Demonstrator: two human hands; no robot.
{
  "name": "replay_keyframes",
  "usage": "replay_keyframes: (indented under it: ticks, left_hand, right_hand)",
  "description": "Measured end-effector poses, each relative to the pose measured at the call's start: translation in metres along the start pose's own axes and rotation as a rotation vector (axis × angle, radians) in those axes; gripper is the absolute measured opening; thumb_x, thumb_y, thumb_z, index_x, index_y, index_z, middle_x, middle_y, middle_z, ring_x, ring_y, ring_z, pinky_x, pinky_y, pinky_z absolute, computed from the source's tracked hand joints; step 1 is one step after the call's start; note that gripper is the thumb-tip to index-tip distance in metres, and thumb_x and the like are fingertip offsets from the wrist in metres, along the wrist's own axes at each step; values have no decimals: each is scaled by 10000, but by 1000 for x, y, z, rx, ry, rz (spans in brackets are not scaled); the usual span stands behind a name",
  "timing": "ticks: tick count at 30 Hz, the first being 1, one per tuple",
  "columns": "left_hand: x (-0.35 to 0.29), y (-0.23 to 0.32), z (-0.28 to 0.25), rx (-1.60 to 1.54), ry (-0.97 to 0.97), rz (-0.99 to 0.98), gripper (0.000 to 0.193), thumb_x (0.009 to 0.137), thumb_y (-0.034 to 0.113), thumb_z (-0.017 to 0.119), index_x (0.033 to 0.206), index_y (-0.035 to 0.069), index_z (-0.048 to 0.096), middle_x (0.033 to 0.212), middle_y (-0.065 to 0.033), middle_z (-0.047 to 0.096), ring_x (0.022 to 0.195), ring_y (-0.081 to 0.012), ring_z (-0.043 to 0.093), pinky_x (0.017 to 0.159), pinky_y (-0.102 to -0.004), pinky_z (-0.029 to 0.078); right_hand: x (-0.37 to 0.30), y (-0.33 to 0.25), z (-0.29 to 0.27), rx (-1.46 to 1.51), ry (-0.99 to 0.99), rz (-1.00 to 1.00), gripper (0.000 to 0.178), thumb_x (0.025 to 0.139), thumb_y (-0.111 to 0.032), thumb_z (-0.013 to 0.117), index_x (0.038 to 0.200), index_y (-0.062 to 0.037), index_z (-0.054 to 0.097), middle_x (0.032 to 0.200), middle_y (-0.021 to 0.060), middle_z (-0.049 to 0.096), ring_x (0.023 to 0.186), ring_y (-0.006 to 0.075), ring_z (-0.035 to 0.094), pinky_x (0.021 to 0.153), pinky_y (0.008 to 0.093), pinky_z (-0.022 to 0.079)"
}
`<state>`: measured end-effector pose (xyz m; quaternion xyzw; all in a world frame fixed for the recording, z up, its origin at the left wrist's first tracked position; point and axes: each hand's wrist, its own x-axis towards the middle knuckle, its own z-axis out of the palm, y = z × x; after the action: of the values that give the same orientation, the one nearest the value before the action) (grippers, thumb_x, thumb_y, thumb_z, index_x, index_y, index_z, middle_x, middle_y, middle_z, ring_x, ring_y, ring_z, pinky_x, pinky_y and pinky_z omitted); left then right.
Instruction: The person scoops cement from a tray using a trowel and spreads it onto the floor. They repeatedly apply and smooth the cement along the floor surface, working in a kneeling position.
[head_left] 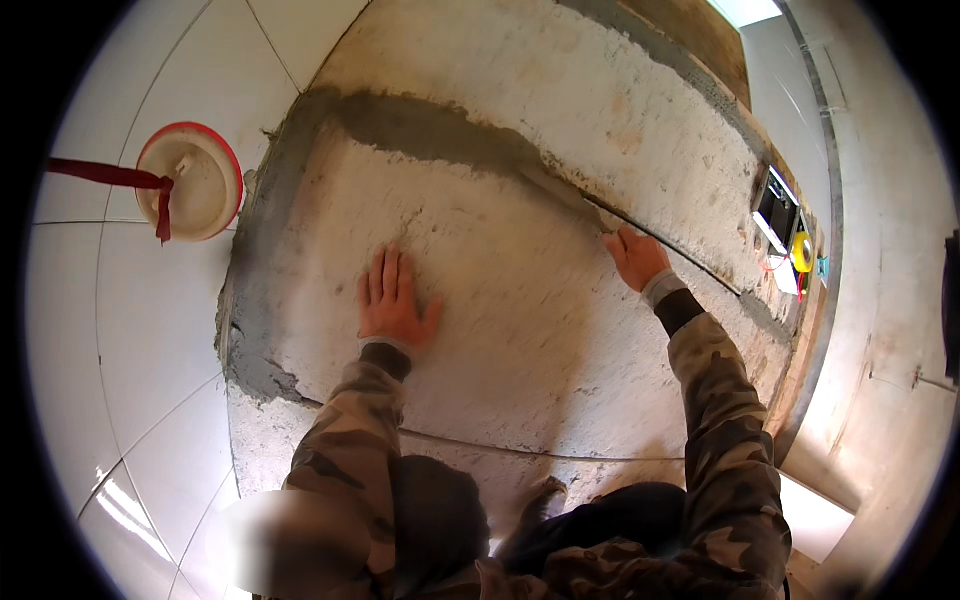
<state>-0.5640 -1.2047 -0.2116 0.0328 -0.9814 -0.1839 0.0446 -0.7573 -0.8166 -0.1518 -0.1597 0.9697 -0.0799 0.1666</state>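
Note:
My left hand [398, 302] lies flat on a rough, pale concrete slab [480, 320], its fingers stretched out and the thumb apart. Farther right, my right hand [638, 259] is closed at the slab's far edge, beside a dark open seam [690, 263]. Whatever its fingers hold is too small or hidden to name. Wet grey mortar [430, 130] fills the seam from the far left corner up to about where the right hand is. More mortar [255, 300] runs down the slab's left side.
A round pale container with a red rim [215, 190] and a red strap stands on white tiles [150, 320] at the left. At the right edge lie a black and white box [777, 210] and a yellow tape roll [802, 252]. My knees are at the near edge.

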Motion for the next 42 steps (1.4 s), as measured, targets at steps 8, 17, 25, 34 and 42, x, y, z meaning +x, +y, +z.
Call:
replay_keyframes:
  ticks: [8,17,25,34,42]
  left_hand:
    - [-1,-1,-4,10,-62,-28,816,895,412,633,1547,29,327,1656,-149,253,1541,-343,202,1227,-534,158]
    - [1,1,-5,23,-48,-17,821,893,443,634,1528,3,356,1652,-162,260,1533,-348,219,1207,-562,192]
    - [-1,-4,-4,57,17,18,830,885,445,634,1526,-3,357,1640,-160,293,1526,-349,243,1203,-563,204]
    - [0,2,-5,39,-18,-2,825,887,454,625,1527,6,358,1640,-160,290,1528,-346,238,1205,-555,199]
    - [-5,3,-4,43,-15,-5,827,889,448,628,1529,2,355,1643,-159,281,1531,-341,231,1211,-554,190]
  right_hand:
    - [21,14,-1,74,32,-139,436,1010,-449,555,885,-33,592,687,248,632,691,474,632,609,526,497]
    - [0,24,-10,-34,-120,-40,468,1001,-505,532,1013,-40,587,816,214,685,799,437,663,722,529,511]
    - [30,-61,20,46,63,-206,470,989,-501,546,1003,-39,632,845,219,697,810,433,671,736,513,526]
    - [6,-17,4,128,35,-45,467,982,-492,554,936,-38,649,821,231,685,797,446,658,706,521,515]
    - [15,-21,5,77,73,-26,475,980,-506,570,909,-38,614,785,227,670,784,441,656,701,524,508]
